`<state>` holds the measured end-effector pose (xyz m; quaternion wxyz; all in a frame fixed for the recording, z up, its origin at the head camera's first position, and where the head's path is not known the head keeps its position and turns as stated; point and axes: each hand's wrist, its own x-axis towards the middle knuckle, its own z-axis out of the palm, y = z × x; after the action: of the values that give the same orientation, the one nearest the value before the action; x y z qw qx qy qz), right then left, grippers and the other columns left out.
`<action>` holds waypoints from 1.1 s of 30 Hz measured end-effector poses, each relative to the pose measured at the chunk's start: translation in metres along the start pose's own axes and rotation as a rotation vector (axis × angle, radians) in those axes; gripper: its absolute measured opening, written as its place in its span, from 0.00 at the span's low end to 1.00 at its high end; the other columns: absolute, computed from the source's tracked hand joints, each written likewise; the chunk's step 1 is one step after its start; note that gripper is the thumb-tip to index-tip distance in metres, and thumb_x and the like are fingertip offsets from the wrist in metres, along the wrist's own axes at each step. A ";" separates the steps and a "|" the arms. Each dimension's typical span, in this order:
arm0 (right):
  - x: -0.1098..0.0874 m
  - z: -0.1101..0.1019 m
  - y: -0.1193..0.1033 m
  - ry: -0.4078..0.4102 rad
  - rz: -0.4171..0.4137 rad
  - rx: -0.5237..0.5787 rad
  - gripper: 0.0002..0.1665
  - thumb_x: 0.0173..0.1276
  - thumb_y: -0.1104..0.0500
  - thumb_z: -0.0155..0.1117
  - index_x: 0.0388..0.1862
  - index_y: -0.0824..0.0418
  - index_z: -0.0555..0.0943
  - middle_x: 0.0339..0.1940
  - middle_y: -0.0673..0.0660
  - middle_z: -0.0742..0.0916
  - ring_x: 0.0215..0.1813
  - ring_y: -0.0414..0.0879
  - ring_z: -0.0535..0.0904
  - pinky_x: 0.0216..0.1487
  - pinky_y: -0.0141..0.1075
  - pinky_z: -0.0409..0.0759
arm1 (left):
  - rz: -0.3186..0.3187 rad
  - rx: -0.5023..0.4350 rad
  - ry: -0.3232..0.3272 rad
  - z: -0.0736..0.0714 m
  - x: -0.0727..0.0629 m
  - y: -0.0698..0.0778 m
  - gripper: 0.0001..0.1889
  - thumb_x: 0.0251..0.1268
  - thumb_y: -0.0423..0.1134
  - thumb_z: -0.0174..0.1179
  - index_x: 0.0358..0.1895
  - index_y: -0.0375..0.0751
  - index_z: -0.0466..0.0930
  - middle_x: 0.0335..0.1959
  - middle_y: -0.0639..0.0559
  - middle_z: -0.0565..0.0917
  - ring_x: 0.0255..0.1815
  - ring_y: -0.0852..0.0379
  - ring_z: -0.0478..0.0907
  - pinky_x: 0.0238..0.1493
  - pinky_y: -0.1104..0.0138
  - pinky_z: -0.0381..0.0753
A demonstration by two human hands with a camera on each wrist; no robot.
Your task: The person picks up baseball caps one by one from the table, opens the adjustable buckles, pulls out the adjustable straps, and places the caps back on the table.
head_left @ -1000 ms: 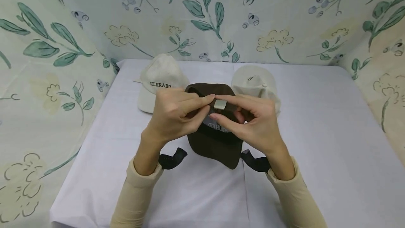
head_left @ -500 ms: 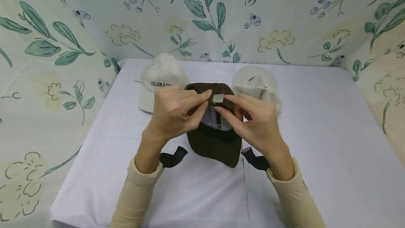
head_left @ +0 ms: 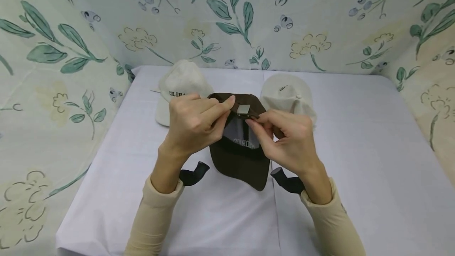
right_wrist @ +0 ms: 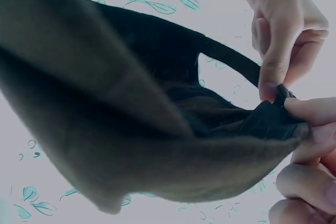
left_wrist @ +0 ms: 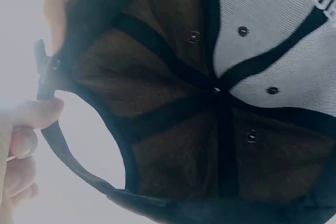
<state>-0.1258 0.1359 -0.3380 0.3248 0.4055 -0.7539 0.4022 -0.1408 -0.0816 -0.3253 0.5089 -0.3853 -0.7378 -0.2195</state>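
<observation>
A dark brown baseball cap (head_left: 239, 167) hangs between both hands, its hollow side and brim facing me. Lettering shows reversed on the pale inner panel (left_wrist: 278, 30). My left hand (head_left: 195, 123) pinches the back strap with thumb and forefinger, left of a silver metal buckle (head_left: 243, 109). On the buckle's other side, my right hand (head_left: 289, 137) pinches the strap between thumb and index finger. In the left wrist view the strap (left_wrist: 76, 163) arches around the rear opening. Fingers of both hands meet close together at the strap in the right wrist view.
Behind the left hand stands a white cap (head_left: 185, 78) with dark COLORADO lettering. Another white cap (head_left: 286, 86) lies at the back right, partly behind the right hand. A white cloth (head_left: 369, 161) covers the table, with floral fabric (head_left: 256, 19) hanging around it.
The fingertips of both hands have drawn apart along the strap, left hand's to the left, right hand's slightly right and down. The buckle has shifted a little left and up, now more exposed.
</observation>
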 end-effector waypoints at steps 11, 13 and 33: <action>0.004 -0.008 -0.004 -0.020 0.150 0.102 0.09 0.58 0.72 0.76 0.38 0.64 0.90 0.18 0.48 0.79 0.20 0.35 0.61 0.21 0.25 0.56 | -0.125 -0.012 -0.005 -0.012 -0.001 -0.008 0.07 0.59 0.25 0.66 0.35 0.36 0.93 0.13 0.50 0.80 0.11 0.58 0.67 0.20 0.67 0.54; 0.005 -0.008 -0.004 -0.002 0.172 0.137 0.13 0.58 0.70 0.77 0.44 0.63 0.91 0.19 0.49 0.77 0.21 0.36 0.59 0.22 0.27 0.53 | -0.172 -0.057 -0.014 -0.018 -0.003 -0.010 0.08 0.58 0.25 0.66 0.35 0.37 0.93 0.15 0.49 0.83 0.12 0.57 0.69 0.21 0.67 0.56; 0.003 0.002 0.010 -0.076 0.109 0.425 0.13 0.62 0.70 0.76 0.46 0.68 0.90 0.29 0.54 0.85 0.27 0.35 0.70 0.26 0.26 0.65 | -0.091 -0.296 -0.168 -0.008 -0.001 -0.002 0.10 0.57 0.20 0.66 0.36 0.36 0.93 0.14 0.53 0.80 0.13 0.61 0.65 0.19 0.71 0.63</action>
<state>-0.1366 0.1363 -0.3398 0.1810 0.4384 -0.6846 0.5534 -0.1373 -0.0893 -0.3232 0.3727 -0.4394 -0.7539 -0.3156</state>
